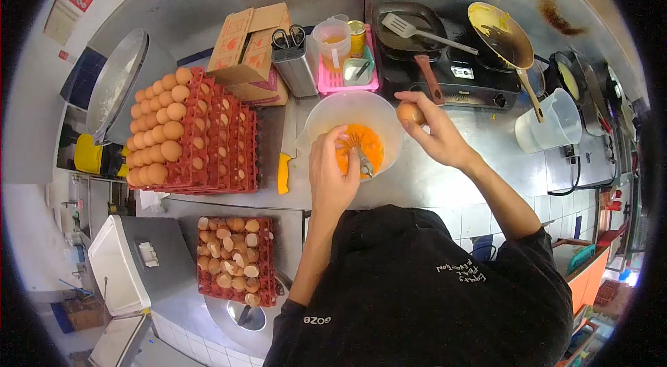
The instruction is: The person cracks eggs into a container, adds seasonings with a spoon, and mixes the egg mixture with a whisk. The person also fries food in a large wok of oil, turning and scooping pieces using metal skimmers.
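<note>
A white plastic mixing jug (326, 109) stands on the steel counter with orange beaten egg (372, 147) inside. A wire whisk (363, 161) leans in it, its handle towards me. My left hand (333, 171) reaches over the near left rim, beside the whisk; its fingers are bent, with thumb and fingertips apart and nothing visible between them. Just past the jug's right rim, my right hand (439, 132) is closed around a brown egg (410, 113), which looks whole.
Stacked red trays of eggs (226, 145) stand left; a tray of eggshells (236, 256) sits nearer me. A yellow-handled knife (283, 174) lies left of the jug. Behind are a pink basket (333, 82), a stove (458, 82) with pans, and a clear pitcher (549, 124) at right.
</note>
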Available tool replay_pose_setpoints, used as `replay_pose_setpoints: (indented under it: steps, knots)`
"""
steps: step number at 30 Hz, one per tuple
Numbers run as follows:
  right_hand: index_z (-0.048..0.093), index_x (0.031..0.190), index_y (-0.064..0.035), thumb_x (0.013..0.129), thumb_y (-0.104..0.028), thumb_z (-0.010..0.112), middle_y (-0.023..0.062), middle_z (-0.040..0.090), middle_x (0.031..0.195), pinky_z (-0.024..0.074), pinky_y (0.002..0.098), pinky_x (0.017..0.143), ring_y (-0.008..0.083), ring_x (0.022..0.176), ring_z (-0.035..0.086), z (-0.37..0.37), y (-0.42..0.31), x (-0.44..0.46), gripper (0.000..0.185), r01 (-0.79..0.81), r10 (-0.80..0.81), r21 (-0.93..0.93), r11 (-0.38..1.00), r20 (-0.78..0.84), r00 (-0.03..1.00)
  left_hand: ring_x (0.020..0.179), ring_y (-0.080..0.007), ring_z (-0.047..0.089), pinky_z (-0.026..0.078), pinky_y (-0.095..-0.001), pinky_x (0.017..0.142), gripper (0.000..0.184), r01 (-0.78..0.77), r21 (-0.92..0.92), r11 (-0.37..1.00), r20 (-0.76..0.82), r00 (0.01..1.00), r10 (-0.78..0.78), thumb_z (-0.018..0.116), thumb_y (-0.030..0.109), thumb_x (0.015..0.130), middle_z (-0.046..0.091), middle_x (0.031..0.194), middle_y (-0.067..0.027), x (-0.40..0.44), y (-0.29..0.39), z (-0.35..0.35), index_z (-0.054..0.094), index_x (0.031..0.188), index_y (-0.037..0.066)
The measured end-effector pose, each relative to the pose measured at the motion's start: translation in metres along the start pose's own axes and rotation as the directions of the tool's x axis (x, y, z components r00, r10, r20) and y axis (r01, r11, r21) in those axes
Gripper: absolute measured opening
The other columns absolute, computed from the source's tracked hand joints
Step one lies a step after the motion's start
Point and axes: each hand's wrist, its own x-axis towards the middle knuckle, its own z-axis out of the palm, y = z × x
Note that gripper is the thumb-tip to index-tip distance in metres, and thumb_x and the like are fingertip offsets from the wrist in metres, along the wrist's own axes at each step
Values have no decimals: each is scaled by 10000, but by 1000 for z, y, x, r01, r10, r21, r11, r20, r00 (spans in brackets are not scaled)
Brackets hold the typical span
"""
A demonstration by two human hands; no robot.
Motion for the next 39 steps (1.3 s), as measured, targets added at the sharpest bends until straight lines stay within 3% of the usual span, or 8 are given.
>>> replay_pose_setpoints:
  steps: [1, 4, 12, 14, 17, 22, 27, 39]
  knots:
    - [521, 1447, -37, 1014, -108, 628, 178, 634, 1239, 540, 401, 957, 289, 1116, 664, 1, 1, -1, 451, 1, -1, 0, 1000, -2, 1000, 1028, -314, 646, 497, -459, 934, 449, 3, 16, 1000, 19, 1000, -3, 695, 29, 928, 671, 1151, -136, 1, 1, 1, 595, 1366, 50]
    - [520, 1391, 2, 922, -46, 649, 239, 564, 1289, 527, 485, 970, 460, 1128, 620, 3, 13, 2, 489, 367, -371, -368, 854, 63, 927, 1030, -317, 650, 489, -468, 945, 450, 18, 37, 999, 36, 999, -19, 702, 45, 930, 677, 1148, -129, 3, 1, 3, 598, 1367, 60]
    - [521, 1367, 3, 908, -50, 658, 221, 561, 1257, 540, 478, 945, 438, 1092, 633, 9, 19, 3, 482, 290, -276, -374, 881, 93, 957, 1039, -319, 654, 500, -461, 929, 457, 28, 63, 998, 67, 997, -32, 718, 46, 919, 684, 1151, -136, 6, 3, 3, 604, 1361, 66]
    - [519, 1370, 2, 911, -50, 657, 209, 563, 1251, 553, 466, 928, 419, 1081, 641, 10, 9, 12, 482, 286, -252, -418, 862, 137, 958, 1017, -308, 675, 539, -433, 942, 499, 57, -73, 996, 116, 992, -48, 732, 41, 922, 671, 1207, -150, 14, 7, 3, 594, 1402, 45]
    - [536, 1361, -3, 962, -79, 670, 162, 580, 1269, 577, 403, 902, 307, 1099, 665, 21, -7, 28, 428, 221, -213, -92, 971, 89, 973, 1107, -322, 692, 553, -427, 982, 534, -23, -130, 991, 135, 990, 41, 769, 44, 906, 667, 1282, -165, 31, 16, 0, 601, 1413, 35]
    - [561, 1375, -10, 996, -172, 745, 102, 647, 1247, 576, 324, 915, 164, 1115, 657, 36, 4, 57, 452, -186, 50, 355, 916, 359, 932, 1161, -325, 712, 583, -407, 980, 462, -98, -113, 989, 125, 986, 112, 811, 57, 877, 686, 1306, -174, 46, 2, -11, 678, 1317, 17]
    - [593, 1356, -7, 933, -154, 770, 115, 693, 1211, 596, 339, 890, 197, 1079, 698, 38, 3, 68, 482, 3, -108, 284, 959, 355, 929, 1096, -314, 743, 621, -383, 923, 424, -10, -202, 979, 89, 996, 29, 818, 19, 827, 715, 1246, -167, 43, -9, -14, 720, 1239, 7]
    - [646, 1293, 16, 866, -184, 777, 201, 731, 1136, 610, 391, 816, 307, 963, 744, 36, 1, 79, 489, 225, -247, 106, 969, 295, 923, 1061, -315, 746, 629, -388, 911, 484, -148, 1, 989, -65, 987, 148, 822, 11, 758, 722, 1216, -165, 43, -14, 1, 700, 1227, 8]
